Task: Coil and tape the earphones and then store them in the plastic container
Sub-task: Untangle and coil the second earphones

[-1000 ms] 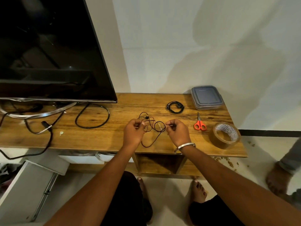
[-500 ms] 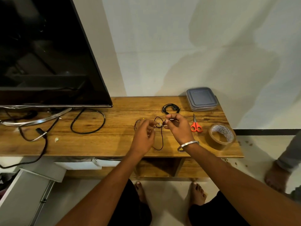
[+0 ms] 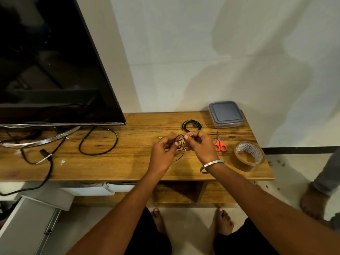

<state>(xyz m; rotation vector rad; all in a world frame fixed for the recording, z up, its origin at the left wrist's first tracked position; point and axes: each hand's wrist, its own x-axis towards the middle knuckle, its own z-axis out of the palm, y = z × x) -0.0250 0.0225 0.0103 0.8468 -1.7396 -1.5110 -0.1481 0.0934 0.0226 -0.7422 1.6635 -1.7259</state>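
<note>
Head view, catalogued large to small. TV (image 3: 46,61): black screen, left, standing on the table. Table (image 3: 110,162): wooden top, cables lying loose under the TV. Container (image 3: 226,114): grey lid on, at the far right corner, well apart from both hands. Tape (image 3: 247,156): brown roll lying flat near the right front edge, just right of the right forearm. Scissors (image 3: 219,143): orange handles, between tape and right hand, blades pointing away toward the container. Second cord (image 3: 191,124): a small black coil resting on the table just beyond the hands. Left hand (image 3: 161,155): fingers curled, pinching the earphones. Right hand (image 3: 202,146): fingers curled, pinching the same wire at its upper end; a metal bangle on that wrist. Earphones (image 3: 180,142): thin dark wire in small loops held above the table between the two hands, a loose tail hanging down toward the front edge. Judgement: coiling is unfinished; tape and scissors lie to the right, so the right hand is nearer, while the left would need to keep the loops pinched.
</note>
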